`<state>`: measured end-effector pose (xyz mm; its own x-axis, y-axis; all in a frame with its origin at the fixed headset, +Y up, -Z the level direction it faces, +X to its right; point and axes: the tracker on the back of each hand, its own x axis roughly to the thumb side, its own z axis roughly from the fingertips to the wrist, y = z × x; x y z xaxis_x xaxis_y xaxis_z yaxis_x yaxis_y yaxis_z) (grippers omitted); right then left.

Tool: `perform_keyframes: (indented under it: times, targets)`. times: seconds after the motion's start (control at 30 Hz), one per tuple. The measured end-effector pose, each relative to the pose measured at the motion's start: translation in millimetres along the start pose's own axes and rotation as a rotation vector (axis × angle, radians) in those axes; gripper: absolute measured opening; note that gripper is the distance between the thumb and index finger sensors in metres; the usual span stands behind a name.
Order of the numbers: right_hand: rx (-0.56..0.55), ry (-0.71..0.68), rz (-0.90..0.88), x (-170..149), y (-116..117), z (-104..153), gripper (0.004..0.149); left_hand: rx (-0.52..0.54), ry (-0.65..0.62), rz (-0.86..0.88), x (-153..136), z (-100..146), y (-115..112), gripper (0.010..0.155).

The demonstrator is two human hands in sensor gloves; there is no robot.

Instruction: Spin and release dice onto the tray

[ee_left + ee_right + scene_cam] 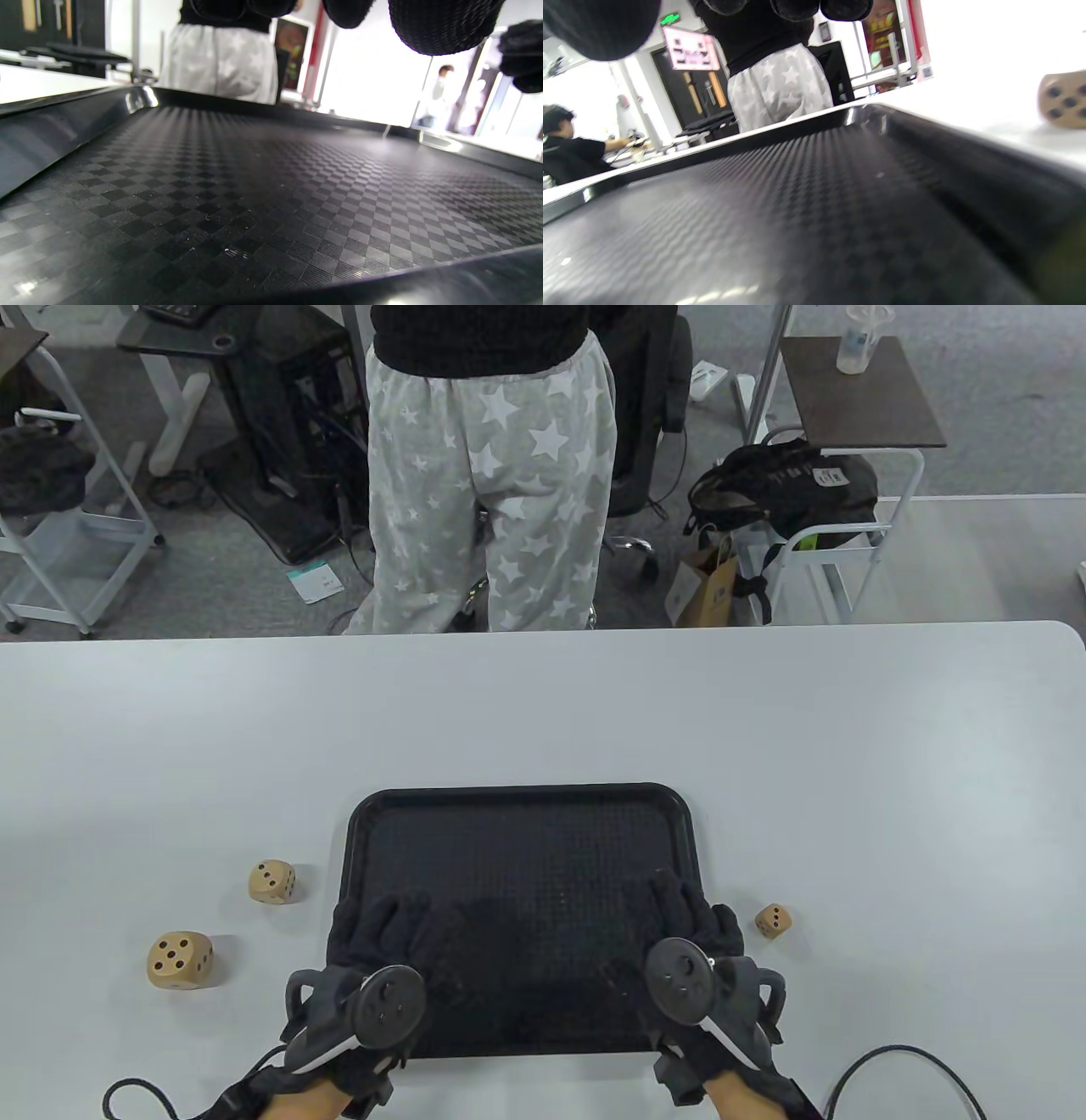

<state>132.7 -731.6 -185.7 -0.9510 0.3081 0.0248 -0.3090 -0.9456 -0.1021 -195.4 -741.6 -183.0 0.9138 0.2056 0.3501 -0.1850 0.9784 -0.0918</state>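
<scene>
1. Left hand (382, 937) and right hand (687, 916) low over near corners of black tray (522, 802), fingers loosely spread, holding nothing.
2. Left of tray on desk (543, 704): large die (180, 959), medium die (272, 882).
3. Right of tray: small die (773, 920).

The black tray (806, 220) fills most of the frame, its textured floor running away toward the far rim. A tan die (1065, 99) sits on the white table (988, 106) just beyond the tray's right rim, and gloved fingertips (598, 25) hang in along the top edge. Behind the table a person in star-print trousers (780, 97) stands.
</scene>
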Motion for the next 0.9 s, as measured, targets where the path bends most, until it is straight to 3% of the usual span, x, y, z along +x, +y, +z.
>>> perform_keyframes:
  times: [0.3, 0.43, 0.7, 0.9]
  targets:
    - [-0.052, 0.258, -0.172, -71, -34, 0, 0.086, -0.037, 0.035, -0.037, -2, 1, -4, 0.072]
    - [-0.046, 0.376, -0.219, -100, -38, 1, 0.087, -0.036, 0.037, -0.041, -2, 2, -4, 0.072]
    - [0.024, 0.591, -0.233, -141, -26, -4, 0.087, -0.026, 0.037, -0.035, -4, 4, -2, 0.072]
    - [0.104, 0.636, -0.181, -148, -7, -14, 0.084, -0.026, 0.035, -0.037, -5, 5, -1, 0.072]
